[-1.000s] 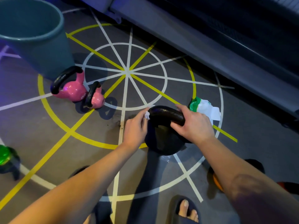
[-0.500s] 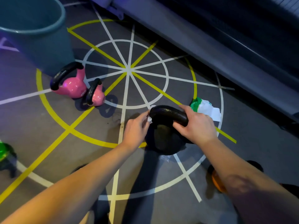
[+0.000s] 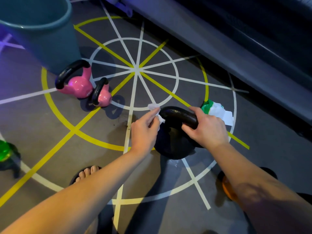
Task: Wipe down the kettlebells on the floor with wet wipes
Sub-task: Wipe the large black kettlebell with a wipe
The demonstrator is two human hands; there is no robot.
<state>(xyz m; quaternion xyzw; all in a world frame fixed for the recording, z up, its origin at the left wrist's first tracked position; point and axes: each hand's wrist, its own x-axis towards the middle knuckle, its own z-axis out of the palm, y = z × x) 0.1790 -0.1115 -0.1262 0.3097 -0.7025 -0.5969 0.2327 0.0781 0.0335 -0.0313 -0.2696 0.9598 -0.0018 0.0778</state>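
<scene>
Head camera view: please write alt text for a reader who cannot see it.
A person's right hand grips the handle of a black kettlebell on the floor, while the left hand holds a white wet wipe at the handle's end. Two pink kettlebells stand by a teal bucket at left; a wipe packet lies beyond the right hand.

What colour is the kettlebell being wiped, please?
The kettlebell is black, seen in the head view.
</scene>
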